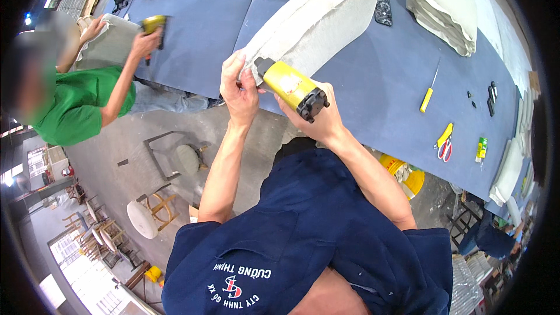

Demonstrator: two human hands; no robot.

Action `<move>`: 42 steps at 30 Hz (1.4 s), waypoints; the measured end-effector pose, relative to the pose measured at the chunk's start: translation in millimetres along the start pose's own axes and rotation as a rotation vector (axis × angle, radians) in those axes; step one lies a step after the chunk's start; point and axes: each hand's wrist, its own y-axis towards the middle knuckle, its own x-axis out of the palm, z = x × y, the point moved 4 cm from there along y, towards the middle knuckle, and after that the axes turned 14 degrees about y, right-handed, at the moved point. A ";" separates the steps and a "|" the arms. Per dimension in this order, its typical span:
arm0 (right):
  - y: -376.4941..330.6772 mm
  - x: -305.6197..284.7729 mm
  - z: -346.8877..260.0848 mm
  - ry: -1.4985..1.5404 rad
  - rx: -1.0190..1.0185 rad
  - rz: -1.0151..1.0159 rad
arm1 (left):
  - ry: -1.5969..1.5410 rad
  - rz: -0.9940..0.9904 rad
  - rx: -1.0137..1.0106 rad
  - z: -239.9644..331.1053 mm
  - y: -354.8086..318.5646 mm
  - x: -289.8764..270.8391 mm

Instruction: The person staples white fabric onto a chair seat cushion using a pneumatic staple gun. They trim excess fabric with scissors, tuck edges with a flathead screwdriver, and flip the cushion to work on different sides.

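A pale fabric-covered cushion panel (318,17) lies tilted over the near edge of the blue table. My left hand (239,87) pinches the fabric at its near corner. In my right hand (319,116) is a yellow and black staple gun (290,86), its nose close against that same corner. Whether the nose touches the fabric, I cannot tell. The staple gun's body hides part of my right fingers.
On the blue table (344,76) lie a phone (383,10), a yellow-handled awl (427,98), scissors (445,144) and folded fabric (440,9). A yellow bucket (412,182) stands below. At left, a person in green (81,102) holds another staple gun (153,24).
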 end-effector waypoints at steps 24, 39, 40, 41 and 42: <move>9.4 12.2 24.5 -0.028 -0.017 -0.010 | 0.129 0.018 -0.048 -0.2 3.7 -5.5; -0.6 9.5 9.1 -0.043 0.053 0.012 | -0.042 0.010 -0.160 5.2 -5.9 1.7; 0.1 8.7 6.9 -0.054 0.055 0.003 | -0.037 0.012 -0.157 6.4 -7.2 1.9; 1.7 6.8 2.3 -0.072 0.050 -0.006 | -0.039 0.021 -0.147 8.2 -6.5 2.5; 1.9 5.4 -0.4 -0.091 0.045 -0.015 | -0.042 0.026 -0.130 9.7 -5.9 1.7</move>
